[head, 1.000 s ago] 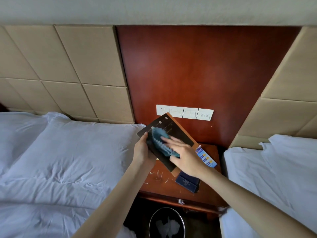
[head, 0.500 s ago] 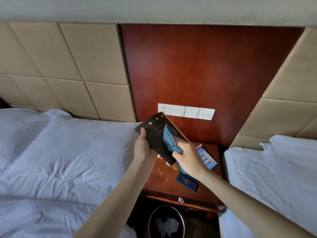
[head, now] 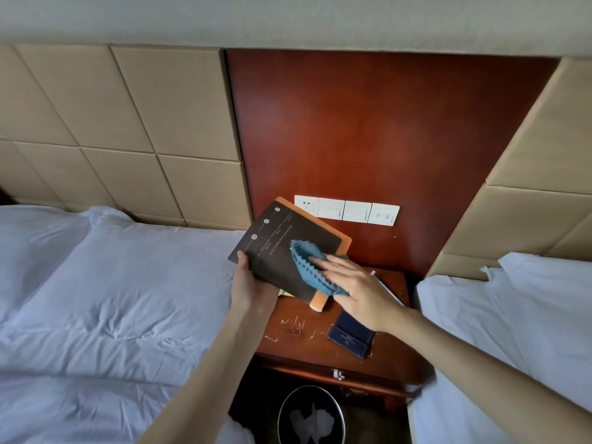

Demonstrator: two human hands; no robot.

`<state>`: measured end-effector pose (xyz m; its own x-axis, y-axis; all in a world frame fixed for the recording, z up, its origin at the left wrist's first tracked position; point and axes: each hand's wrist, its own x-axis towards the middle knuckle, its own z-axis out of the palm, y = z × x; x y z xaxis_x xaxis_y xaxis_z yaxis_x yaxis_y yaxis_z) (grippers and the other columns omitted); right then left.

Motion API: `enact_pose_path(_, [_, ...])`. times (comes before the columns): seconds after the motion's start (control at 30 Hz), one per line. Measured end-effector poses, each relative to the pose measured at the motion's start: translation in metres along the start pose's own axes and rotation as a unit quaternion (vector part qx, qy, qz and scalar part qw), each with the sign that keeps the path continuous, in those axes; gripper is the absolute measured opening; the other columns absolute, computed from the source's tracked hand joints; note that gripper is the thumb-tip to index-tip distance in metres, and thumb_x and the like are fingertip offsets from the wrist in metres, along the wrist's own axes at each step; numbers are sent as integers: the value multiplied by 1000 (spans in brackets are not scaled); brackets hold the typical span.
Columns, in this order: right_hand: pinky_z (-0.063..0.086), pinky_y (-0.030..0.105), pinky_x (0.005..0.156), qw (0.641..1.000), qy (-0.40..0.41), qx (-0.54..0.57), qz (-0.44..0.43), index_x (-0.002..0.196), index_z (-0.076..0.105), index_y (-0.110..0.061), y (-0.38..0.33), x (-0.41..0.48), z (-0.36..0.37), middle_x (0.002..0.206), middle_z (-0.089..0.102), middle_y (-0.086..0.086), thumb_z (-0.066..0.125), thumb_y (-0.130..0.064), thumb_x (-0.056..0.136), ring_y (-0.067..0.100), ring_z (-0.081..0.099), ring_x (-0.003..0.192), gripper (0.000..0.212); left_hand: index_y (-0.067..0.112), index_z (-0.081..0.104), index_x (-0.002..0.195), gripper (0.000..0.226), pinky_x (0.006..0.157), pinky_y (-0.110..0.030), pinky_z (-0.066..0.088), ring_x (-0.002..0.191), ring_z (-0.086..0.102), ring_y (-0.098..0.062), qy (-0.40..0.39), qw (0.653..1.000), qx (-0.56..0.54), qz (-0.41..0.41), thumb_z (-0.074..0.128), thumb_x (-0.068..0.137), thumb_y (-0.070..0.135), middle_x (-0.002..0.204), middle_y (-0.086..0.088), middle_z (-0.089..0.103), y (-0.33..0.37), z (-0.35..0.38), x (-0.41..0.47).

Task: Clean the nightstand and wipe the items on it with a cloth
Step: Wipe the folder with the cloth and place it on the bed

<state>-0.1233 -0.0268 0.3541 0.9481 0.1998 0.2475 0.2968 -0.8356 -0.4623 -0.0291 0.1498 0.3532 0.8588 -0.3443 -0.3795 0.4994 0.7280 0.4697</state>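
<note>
The left hand (head: 253, 290) is gripping a dark booklet (head: 282, 251) above the nightstand (head: 304, 347) while the right hand (head: 355, 293), fingers flat, is pressing a blue cloth (head: 309, 264) on its cover. A navy case (head: 350, 336) and the tabletop are seemingly awaiting wiping.

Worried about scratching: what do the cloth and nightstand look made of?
Cloth: soft blue fabric, probably microfibre; it folds and has a zigzag edge. Nightstand: reddish wood or veneer with a glossy varnish; light scratches show.
</note>
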Motion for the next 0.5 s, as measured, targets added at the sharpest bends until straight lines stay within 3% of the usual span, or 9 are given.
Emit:
enact_pose_path(0.07, [19,20,113,997,13,47,64,141,38,-13,7,0,-6,146,31,-12,47,2,91,2,22,137,53,13,61,117,46,90,-42,48,103,67,-23,-17,1000,-6,-9,31,101,44,111,-10,71,3,-2,-2])
enact_pose_path(0.13, [36,15,101,983,41,108,144,140,42,-10,17,-2,-12,146,41,-2,43,3,92,7,40,126,49,10,63,112,47,90,-42,47,95,71,-22,-44,999,-4,-24,30,102,42,107,-10,73,4,-3,-5])
enact_pose_path(0.2, [46,19,87,963,75,142,216,136,46,-7,29,-5,-16,139,50,7,42,2,93,13,53,112,43,10,63,113,48,89,-42,47,98,70,-22,-66,997,15,-32,30,102,42,109,-11,72,3,-3,-9])
enact_pose_path(0.27, [48,24,87,951,103,132,261,132,50,-4,39,-8,-17,132,55,10,44,0,94,18,56,113,39,10,62,116,48,93,-42,47,101,69,-22,-78,996,23,-34,30,102,41,112,-11,71,-1,-4,-11])
enact_pose_path(0.37, [47,23,90,951,115,106,268,129,51,-3,38,-13,-12,131,56,10,46,0,93,19,55,116,36,10,61,118,47,89,-40,49,98,70,-22,-75,996,26,-35,29,102,41,111,-11,71,-8,-6,-12])
enact_pose_path(0.5, [37,17,96,971,121,45,201,131,52,-5,19,-18,-2,131,57,2,50,2,90,10,51,119,42,8,60,118,47,84,-39,49,97,68,-22,-33,999,8,-27,29,102,40,104,-11,73,-10,-13,-9])
